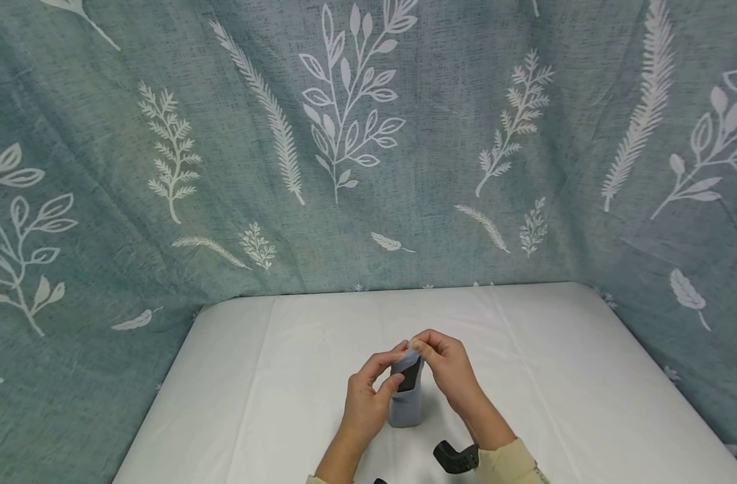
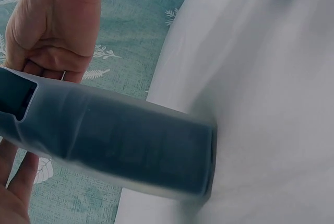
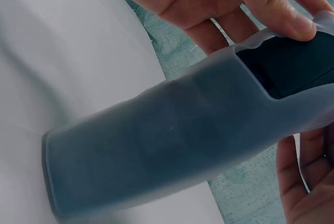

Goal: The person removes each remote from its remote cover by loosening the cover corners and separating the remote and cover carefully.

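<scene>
A dark device [image 1: 409,376] stands upright on the white surface inside a translucent bluish-grey sleeve [image 1: 406,409]. The sleeve has a cut-out near its top, where the dark face shows. My left hand [image 1: 366,401] holds the upper part from the left, its thumb at the cut-out's edge and its fingers at the top. From the other side, my right hand [image 1: 452,368] pinches the sleeve's top rim between thumb and index finger. The right wrist view shows the sleeve [image 3: 156,135] wavy along the cut-out. Its base [image 2: 213,156] meets the white cloth in the left wrist view.
A white cloth-covered table [image 1: 308,376] lies under the device. Behind and beside it hangs a teal curtain [image 1: 435,148] with white leaf prints. A black wrist mount [image 1: 456,458] sits at my right wrist, close above the table.
</scene>
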Tool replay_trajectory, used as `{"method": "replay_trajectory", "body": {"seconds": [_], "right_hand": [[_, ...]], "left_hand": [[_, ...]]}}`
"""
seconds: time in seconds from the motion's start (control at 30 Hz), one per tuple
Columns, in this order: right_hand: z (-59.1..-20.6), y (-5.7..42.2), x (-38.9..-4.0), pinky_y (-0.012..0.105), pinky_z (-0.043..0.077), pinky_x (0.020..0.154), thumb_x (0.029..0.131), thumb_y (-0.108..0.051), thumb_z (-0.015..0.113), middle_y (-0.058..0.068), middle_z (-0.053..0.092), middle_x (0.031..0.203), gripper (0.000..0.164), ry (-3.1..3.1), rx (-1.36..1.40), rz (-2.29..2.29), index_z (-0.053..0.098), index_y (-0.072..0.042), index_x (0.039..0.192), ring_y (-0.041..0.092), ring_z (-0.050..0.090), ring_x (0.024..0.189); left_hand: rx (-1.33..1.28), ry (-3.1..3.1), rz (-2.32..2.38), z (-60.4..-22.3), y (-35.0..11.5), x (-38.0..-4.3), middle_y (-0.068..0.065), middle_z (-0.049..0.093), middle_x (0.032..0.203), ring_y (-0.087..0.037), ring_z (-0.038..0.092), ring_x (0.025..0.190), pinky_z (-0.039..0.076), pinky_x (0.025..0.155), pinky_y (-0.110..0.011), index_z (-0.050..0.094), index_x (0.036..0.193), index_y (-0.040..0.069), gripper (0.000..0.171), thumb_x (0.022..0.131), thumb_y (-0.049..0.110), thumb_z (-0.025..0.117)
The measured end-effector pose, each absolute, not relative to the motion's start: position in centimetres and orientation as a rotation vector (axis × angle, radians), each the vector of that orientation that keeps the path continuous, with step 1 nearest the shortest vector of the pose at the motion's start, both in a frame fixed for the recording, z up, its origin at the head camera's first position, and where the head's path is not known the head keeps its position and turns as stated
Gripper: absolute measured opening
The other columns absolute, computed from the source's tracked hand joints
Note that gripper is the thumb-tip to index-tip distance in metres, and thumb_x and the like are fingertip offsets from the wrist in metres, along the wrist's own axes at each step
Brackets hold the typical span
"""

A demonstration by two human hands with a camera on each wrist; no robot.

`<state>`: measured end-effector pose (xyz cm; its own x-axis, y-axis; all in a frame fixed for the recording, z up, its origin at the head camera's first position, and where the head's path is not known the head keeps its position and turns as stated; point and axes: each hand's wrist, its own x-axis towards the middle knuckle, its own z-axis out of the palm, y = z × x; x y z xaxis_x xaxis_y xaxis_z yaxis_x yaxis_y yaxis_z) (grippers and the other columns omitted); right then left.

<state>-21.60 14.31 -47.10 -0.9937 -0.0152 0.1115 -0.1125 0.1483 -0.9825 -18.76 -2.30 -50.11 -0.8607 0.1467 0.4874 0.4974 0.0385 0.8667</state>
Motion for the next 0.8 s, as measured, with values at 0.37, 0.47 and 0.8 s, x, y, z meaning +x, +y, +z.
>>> {"method": "replay_trajectory", "body": {"seconds": [0.37,0.47,0.8], "right_hand": [[-47.7,14.3,-21.7,0.031,0.050,0.097,0.096,-0.026,0.066,-0.005,0.072,0.096,0.024,-2.267,0.143,2.125,0.071,-0.002,0.099,0.012,0.066,0.100],[-47.9,14.5,-21.6,0.029,0.052,0.094,0.096,-0.024,0.067,-0.008,0.071,0.090,0.026,-2.220,0.175,2.191,0.065,-0.001,0.107,0.010,0.066,0.095],[-49.2,15.1,-20.4,0.027,0.056,0.091,0.100,-0.025,0.061,-0.008,0.070,0.104,0.027,-2.168,0.217,2.226,0.062,-0.005,0.117,0.009,0.066,0.099]], "left_hand": [[-0.714,-2.017,-1.766,-50.6,-2.3,-19.1,-0.006,0.066,0.135,-0.018,0.063,0.125,0.049,0.108,-0.028,0.063,0.124,0.013,0.031,0.093,0.011,0.067],[-0.720,-2.007,-1.727,-50.6,-2.2,-19.0,-0.007,0.067,0.133,-0.019,0.066,0.121,0.055,0.102,-0.032,0.063,0.124,0.012,0.030,0.094,0.011,0.066],[-0.666,-2.020,-1.817,-50.8,-2.0,-18.9,-0.007,0.069,0.131,-0.023,0.071,0.111,0.061,0.086,-0.031,0.063,0.124,0.014,0.030,0.094,0.012,0.067]]}}
